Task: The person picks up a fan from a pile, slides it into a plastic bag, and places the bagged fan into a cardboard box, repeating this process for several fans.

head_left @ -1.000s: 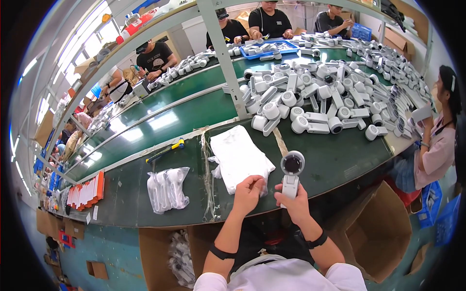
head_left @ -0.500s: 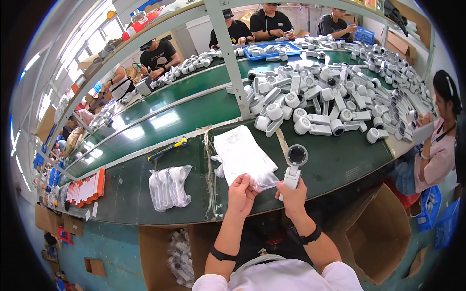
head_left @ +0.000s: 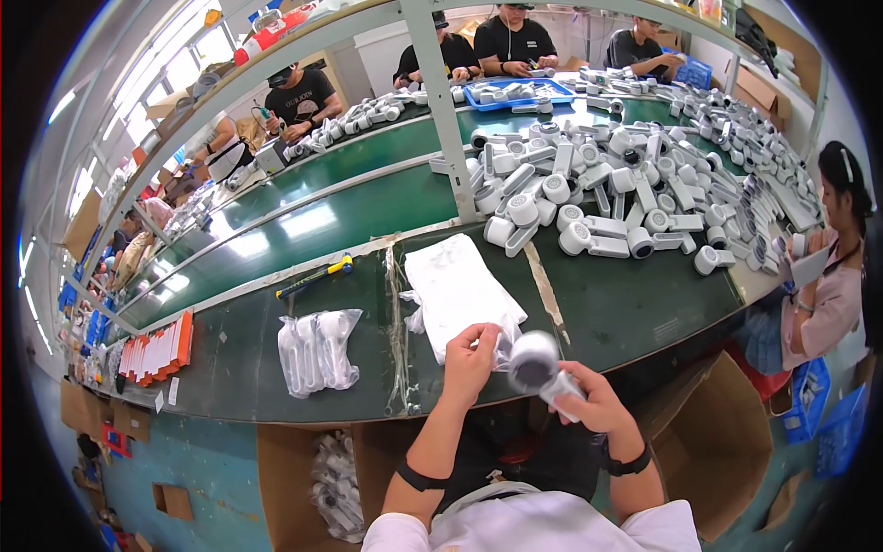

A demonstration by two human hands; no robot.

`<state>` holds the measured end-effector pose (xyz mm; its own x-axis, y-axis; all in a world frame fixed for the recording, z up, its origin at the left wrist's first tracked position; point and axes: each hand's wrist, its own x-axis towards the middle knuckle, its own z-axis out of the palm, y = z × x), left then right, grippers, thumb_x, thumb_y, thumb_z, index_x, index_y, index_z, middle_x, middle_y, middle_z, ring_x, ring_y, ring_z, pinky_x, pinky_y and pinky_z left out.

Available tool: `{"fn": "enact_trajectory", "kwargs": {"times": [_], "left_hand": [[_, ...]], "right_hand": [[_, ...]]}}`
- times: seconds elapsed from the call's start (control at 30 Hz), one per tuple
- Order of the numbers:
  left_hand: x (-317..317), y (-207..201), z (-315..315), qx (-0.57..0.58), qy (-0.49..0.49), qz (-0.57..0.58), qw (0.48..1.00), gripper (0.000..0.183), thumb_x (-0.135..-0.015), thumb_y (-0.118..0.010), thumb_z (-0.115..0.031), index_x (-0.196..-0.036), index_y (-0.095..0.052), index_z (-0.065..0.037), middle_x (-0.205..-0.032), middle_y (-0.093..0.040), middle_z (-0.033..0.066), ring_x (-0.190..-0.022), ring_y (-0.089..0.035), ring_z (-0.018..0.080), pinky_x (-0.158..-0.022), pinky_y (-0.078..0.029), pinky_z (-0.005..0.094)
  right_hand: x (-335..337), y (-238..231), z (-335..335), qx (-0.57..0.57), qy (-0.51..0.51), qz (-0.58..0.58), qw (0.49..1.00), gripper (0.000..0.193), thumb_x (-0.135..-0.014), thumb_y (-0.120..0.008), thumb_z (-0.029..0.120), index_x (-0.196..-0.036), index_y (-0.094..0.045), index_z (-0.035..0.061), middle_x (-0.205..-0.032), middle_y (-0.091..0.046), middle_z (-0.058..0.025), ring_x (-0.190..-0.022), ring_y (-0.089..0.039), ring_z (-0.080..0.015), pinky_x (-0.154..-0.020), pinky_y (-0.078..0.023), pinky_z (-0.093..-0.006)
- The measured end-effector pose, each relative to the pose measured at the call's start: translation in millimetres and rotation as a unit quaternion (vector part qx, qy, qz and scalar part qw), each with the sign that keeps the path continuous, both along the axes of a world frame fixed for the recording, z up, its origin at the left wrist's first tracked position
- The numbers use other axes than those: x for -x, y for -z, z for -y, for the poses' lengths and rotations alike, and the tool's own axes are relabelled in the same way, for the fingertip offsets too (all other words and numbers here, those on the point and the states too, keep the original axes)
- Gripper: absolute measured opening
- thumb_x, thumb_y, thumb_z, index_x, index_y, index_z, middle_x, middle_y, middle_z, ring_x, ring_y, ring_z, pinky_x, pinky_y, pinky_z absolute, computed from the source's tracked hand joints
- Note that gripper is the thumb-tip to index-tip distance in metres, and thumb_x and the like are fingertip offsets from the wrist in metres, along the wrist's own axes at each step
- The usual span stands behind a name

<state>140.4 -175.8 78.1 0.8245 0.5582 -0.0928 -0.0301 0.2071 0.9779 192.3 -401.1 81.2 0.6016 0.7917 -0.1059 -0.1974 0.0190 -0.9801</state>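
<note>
My right hand (head_left: 593,397) is closed round the handle of a white handheld fan (head_left: 533,362). Its round head, blurred by motion, tilts to the left beside my other hand. With fingers pinched together, my left hand (head_left: 471,363) grips the near edge of a clear plastic bag (head_left: 503,348). That bag lies at the near end of a stack of flat plastic bags (head_left: 460,290) on the green table. To the left rest several fans wrapped in clear plastic (head_left: 317,354).
A big heap of white fans (head_left: 598,175) covers the far right. Beyond my left hand lies a yellow-and-black hand tool (head_left: 315,276); orange-and-white packets (head_left: 158,348) sit farther left. Cardboard boxes (head_left: 708,451) stand below the table edge. Co-workers sit around the line.
My right hand has moved down and right, and the fan has swung from upright to tilted left. My left hand has shifted slightly right, still pinching the bag.
</note>
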Motion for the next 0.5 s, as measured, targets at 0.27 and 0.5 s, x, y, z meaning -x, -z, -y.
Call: {"fn": "enact_trajectory", "kwargs": {"times": [0.27,0.5], "left_hand": [[2.1,-12.1,-10.0,-0.096,0.086,-0.027,0.991,0.02,-0.094,-0.064,-0.019,-0.101,-0.071,-0.001,-0.073,-0.062,-0.0026,-0.059,-0.049,0.0027,-0.052,-0.038,0.0202],[12.1,-15.7,-17.7,-0.296,0.07,0.011,0.952,0.018,-0.093,-0.064,-0.015,-0.101,-0.071,-0.001,-0.093,-0.061,0.0015,-0.065,-0.053,0.0045,-0.059,-0.044,0.0208]], "right_hand": [[-27.2,-28.9,-11.8,0.184,-0.168,0.12,0.961,0.086,-0.09,-0.064,0.028,-0.156,-0.01,0.0199,-0.078,-0.065,-0.0051,-0.058,-0.056,-0.0125,-0.058,-0.05,-0.0275],[-26.0,-4.5,-35.0,0.161,-0.062,0.08,0.982,0.062,-0.092,-0.062,0.028,-0.148,-0.039,0.0252,-0.079,-0.063,-0.0017,-0.059,-0.056,-0.0097,-0.057,-0.05,-0.0262]]}}
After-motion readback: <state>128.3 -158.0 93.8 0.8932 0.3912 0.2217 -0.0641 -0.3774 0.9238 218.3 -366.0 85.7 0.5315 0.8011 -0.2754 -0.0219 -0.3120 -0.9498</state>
